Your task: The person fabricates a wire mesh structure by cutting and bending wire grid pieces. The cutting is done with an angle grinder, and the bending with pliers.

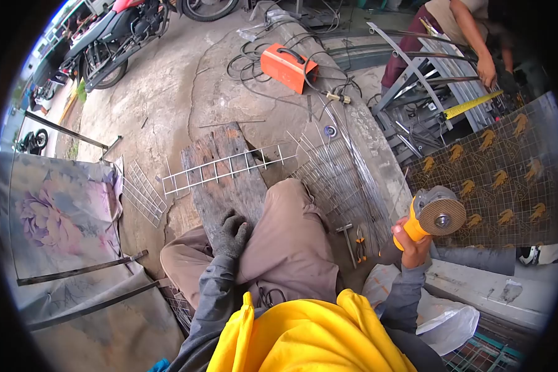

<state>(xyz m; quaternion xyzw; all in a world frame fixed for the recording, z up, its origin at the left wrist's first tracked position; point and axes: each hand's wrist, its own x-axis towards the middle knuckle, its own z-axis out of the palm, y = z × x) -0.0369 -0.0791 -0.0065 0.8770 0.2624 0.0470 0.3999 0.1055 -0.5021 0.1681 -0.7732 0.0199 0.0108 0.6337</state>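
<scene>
My right hand (412, 243), bare, is wrapped round the yellow body of an angle grinder (441, 214), raised at the right with its brown disc facing me. My left hand (232, 234) wears a grey glove and rests on the near part of a weathered wooden plank (220, 158); its fingers look slightly apart and nothing shows in them. Across the plank lies a narrow ladder-shaped frame of thin metal rods (229, 165), beyond the left hand and not touched by it.
Pliers (360, 243) and a hammer (346, 229) lie right of my knee, near wire mesh (335, 167). An orange machine (285, 65) with cables stands ahead. At the upper right a person (465, 31) works by a metal frame. Motorcycle (121, 37) upper left.
</scene>
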